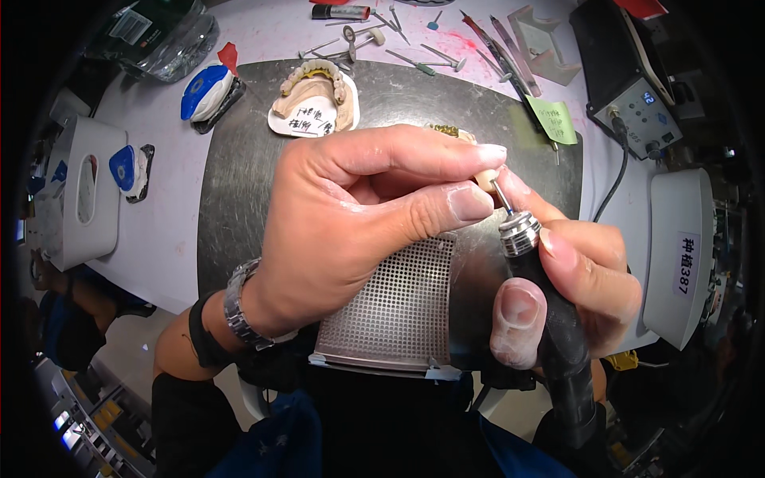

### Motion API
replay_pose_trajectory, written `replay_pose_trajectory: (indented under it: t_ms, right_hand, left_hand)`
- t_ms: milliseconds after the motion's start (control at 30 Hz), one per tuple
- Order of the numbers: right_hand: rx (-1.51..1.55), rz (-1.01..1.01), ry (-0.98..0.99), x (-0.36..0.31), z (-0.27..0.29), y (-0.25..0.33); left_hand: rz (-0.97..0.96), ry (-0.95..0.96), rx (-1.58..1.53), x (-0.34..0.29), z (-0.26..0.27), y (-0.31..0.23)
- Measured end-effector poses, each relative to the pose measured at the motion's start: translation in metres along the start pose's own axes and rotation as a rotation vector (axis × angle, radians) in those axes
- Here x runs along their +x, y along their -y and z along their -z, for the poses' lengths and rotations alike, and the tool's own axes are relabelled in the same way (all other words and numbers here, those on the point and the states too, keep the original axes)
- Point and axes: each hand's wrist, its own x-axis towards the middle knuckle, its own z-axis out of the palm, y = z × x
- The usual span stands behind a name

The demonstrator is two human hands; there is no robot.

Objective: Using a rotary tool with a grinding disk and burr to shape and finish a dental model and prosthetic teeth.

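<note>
My left hand (343,215) pinches a small cream-coloured dental crown (485,180) between thumb and index finger, above a dark metal work plate (239,199). In my right hand (586,279) is a black handpiece (558,334) with a silver collar, held like a pen. The thin bur (503,196) in its tip meets the crown, or nearly so; the exact contact is too small to tell. Behind my left hand stands a tan dental model (317,99) on a white base, with a row of teeth on it. Another piece with gold-coloured parts (446,130) is partly hidden by my fingers.
A perforated metal grille (398,311) lies under my hands. Several burs and polishing tips (374,36) are scattered at the back. The handpiece control box (637,111) stands back right, beside a white bin (677,247). Blue-and-white moulds (209,94) and a white box (92,199) are left.
</note>
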Motion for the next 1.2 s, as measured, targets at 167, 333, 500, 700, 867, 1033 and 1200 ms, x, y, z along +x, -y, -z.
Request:
replay_pose_trajectory:
  t_ms: [167,333,500,700,867,1033,1200]
  right_hand:
    - [-0.014,-0.045,-0.014,0.0,0.005,0.005]
    - [0.018,-0.096,-0.015,0.001,0.008,0.005]
    - [0.015,-0.104,0.006,0.001,0.008,0.006]
    - [0.006,-0.124,0.004,0.002,0.005,0.008]
    - [-0.033,-0.196,0.063,0.005,0.012,0.014]
    - [0.006,-0.059,-0.083,0.001,0.007,0.002]
    - [-0.09,0.027,-0.123,0.003,0.007,0.0]
  left_hand:
    - [0.018,0.029,-0.013,0.004,-0.005,-0.004]
    - [0.086,0.028,-0.055,0.003,-0.006,-0.006]
    - [0.055,0.046,-0.082,0.004,-0.005,-0.004]
    - [0.064,0.034,-0.085,0.003,-0.005,-0.004]
    - [0.06,0.032,-0.073,0.004,-0.007,-0.004]
    - [0.076,-0.016,-0.141,0.002,-0.008,-0.01]
    - [0.081,0.016,-0.141,0.004,-0.013,-0.013]
